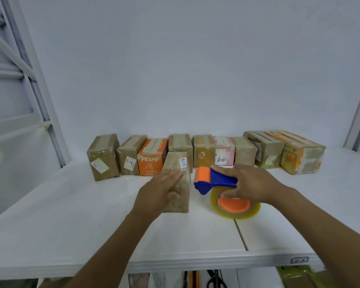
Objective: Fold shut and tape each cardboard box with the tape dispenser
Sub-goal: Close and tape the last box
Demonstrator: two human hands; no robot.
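Note:
A small brown cardboard box (182, 163) wrapped in clear tape stands on the white table (71, 204), a barcode label on its upper right. My left hand (156, 192) lies on its top and left side, fingers straight, thumb against the front face. Just right of the box is the tape dispenser (216, 179), blue body with an orange head and a roll of clear tape (235, 208) on an orange hub. My right hand (252, 183) grips its blue handle from above.
A row of taped boxes lines the back of the table against the white wall: brown ones (104, 156), an orange box marked PRAMY (152, 156), a pink and white one (224, 151), and a long orange and brown one (301, 152). Scissors (215, 281) lie below the table's front edge.

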